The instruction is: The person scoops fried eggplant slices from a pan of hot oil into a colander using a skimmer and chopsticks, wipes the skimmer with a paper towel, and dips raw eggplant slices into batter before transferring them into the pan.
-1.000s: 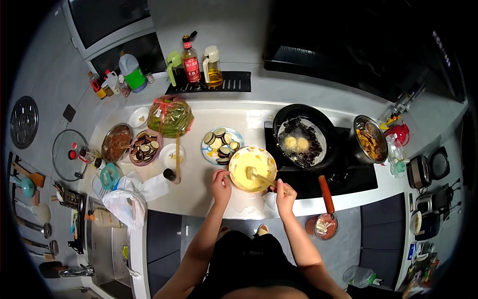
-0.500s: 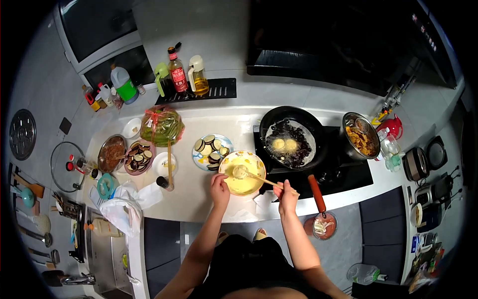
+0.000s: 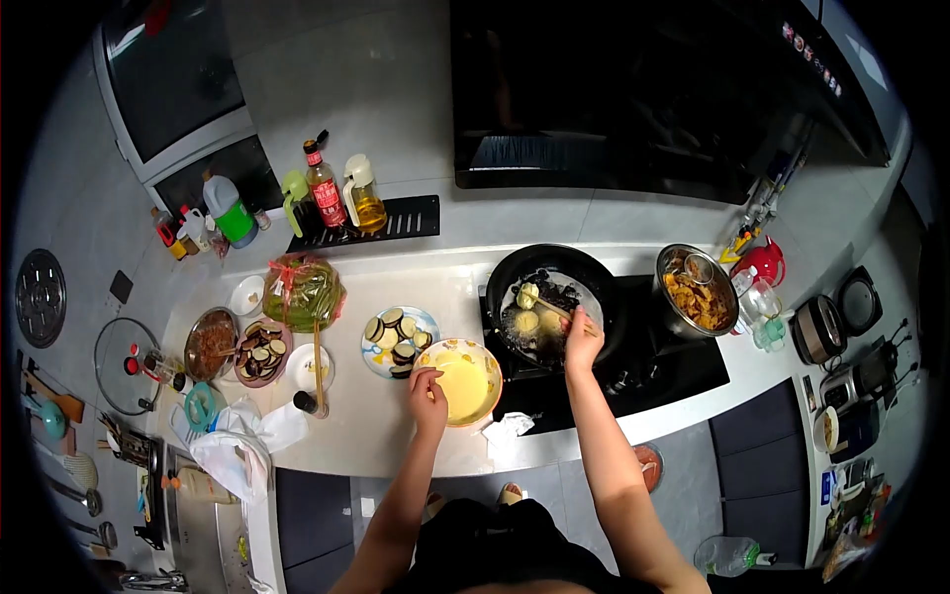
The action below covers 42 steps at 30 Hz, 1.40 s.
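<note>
My right hand [image 3: 582, 342] grips wooden chopsticks [image 3: 554, 306] over the black frying pan [image 3: 505, 267]. At their tips is a batter-coated slice [image 3: 527, 295], above the left part of the pan. Two pale coated pieces [image 3: 526, 323] lie in the oil below it. My left hand [image 3: 428, 398] has its fingers curled at the left rim of a patterned bowl [image 3: 494, 368] of yellow batter. Behind the bowl, eggplant slices [image 3: 404, 352] rest on a blue-and-white plate [image 3: 371, 361]. My right hand and forearm hide the pan's handle.
Right of the pan, a steel pot [image 3: 732, 319] holds browned food and a strainer. More eggplant slices fill a pink plate [image 3: 285, 342] on the left, beside a bowl of reddish filling [image 3: 211, 345]. Bottles stand on a black wall shelf [image 3: 411, 213]. Crumpled tissue [image 3: 508, 429] lies by the stove.
My right hand has moved up and right from the batter bowl to over the pan, carrying a coated slice in the chopsticks. The left hand stays at the bowl; the view has shifted.
</note>
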Tool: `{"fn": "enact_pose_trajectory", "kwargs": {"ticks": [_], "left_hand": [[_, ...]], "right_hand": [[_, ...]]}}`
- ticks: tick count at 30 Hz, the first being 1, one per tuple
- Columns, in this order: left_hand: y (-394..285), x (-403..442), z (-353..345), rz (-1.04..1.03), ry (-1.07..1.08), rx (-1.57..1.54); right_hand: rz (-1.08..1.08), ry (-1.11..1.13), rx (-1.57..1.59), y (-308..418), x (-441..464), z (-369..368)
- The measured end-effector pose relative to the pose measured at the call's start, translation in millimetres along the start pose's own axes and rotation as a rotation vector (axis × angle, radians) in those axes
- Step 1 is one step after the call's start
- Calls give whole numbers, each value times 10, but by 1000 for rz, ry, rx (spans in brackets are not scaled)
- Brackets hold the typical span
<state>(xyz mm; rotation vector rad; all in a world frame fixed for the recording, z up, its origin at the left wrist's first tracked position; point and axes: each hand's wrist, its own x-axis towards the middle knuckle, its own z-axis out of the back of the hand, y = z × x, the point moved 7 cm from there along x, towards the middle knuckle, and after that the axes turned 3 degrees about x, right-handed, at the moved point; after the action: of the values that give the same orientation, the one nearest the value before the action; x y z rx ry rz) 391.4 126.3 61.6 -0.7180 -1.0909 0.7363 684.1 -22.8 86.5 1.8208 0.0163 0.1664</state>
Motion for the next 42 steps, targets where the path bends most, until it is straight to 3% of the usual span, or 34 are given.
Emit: {"fn": "enact_pose_trajectory", "kwargs": {"ticks": [3,7,12,18,21,31,42], "left_hand": [[-5,27,-4,2,-18,14],[-5,46,-6,53,-10,11],[-65,73,-67,68,24,38],[-352,96,-126,-100,-17,160],[-205,36,-216,-17,35,34],[-142,-12,-101,-72,14,97],[-201,21,-26,-59,37,33]], "right_hand": [[57,109,-228,-115,116,-192],[78,142,-270,-120,153,-309],[282,128,-429,218,127,-221],[159,-16,-333,302,-69,201],[87,-9,-360,283,-214,277],[16,58,-325,203,-290,146],[67,17,-251,346,-533,197]]}}
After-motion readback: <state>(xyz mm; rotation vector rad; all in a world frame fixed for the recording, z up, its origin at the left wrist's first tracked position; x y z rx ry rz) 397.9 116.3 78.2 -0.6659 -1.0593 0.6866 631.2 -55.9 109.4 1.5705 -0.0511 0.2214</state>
